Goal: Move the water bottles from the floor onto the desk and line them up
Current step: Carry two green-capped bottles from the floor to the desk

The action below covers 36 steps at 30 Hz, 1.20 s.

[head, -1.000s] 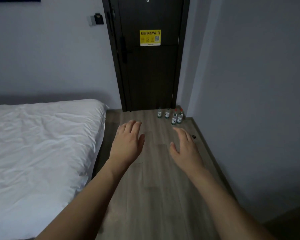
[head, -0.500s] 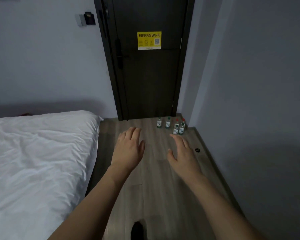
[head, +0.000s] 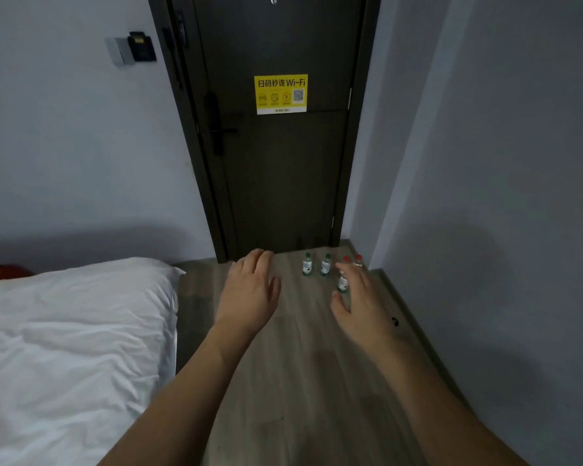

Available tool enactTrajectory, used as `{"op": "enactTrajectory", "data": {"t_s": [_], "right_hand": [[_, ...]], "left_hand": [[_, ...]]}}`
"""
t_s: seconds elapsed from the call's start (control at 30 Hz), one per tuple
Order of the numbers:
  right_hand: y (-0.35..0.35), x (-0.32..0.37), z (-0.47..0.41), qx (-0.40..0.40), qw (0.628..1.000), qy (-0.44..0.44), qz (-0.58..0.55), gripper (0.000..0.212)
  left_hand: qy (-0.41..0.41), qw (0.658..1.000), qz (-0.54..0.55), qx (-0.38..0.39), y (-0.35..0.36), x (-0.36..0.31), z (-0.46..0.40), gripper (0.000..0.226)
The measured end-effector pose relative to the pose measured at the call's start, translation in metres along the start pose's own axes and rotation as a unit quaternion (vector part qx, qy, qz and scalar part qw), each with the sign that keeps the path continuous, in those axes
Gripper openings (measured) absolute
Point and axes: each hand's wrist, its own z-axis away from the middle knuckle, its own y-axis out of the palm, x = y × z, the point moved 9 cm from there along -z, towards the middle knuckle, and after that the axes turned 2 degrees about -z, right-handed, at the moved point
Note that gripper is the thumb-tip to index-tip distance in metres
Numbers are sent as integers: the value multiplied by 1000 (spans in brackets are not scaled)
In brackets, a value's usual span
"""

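Several small water bottles stand on the wooden floor by the dark door. Two have green caps: one on the left and one beside it. Two have red caps: one is partly hidden behind my right fingers, the other stands nearest the wall corner. My left hand is stretched forward, palm down, fingers relaxed, holding nothing. My right hand is also held out with loosely spread fingers and is empty. Both hands are well short of the bottles. No desk is in view.
A bed with white bedding fills the left. The dark door with a yellow sign closes the passage ahead. A grey wall runs along the right. A small black object lies on the floor by that wall.
The view has moved forward toward the door, and the bottles appear closer. Both hands stay outstretched and empty; the right hand now overlaps one red-capped bottle in the image.
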Motion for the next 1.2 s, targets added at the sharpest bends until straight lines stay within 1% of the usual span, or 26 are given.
{"op": "enactTrajectory", "data": {"t_s": [0.3,0.47,0.63,0.73,0.9,0.97,1.2], "right_hand": [[50,-51,-118,1,1000,21,-5,50],[78,-93,-223,3,1000,29,-6,52],[86,-133,-326,1,999,53,-4,52],[92,-147,-377,2,999,54,-3,53],[107,-156,-438,-2,999,33,-13,50],[115,-165,-463,0,999,42,-22,50],[158,-195,-555,8,998,65,-7,50]], "left_hand": [[-3,1000,4,22,70,45,-112,47],[-10,999,-11,33,111,76,-217,48],[5,999,-18,31,137,82,-326,47],[-8,1000,-7,18,147,90,-378,45],[-18,999,-4,29,171,115,-437,46],[-30,999,-2,30,181,127,-462,46],[-13,999,7,50,228,169,-558,47]]}}
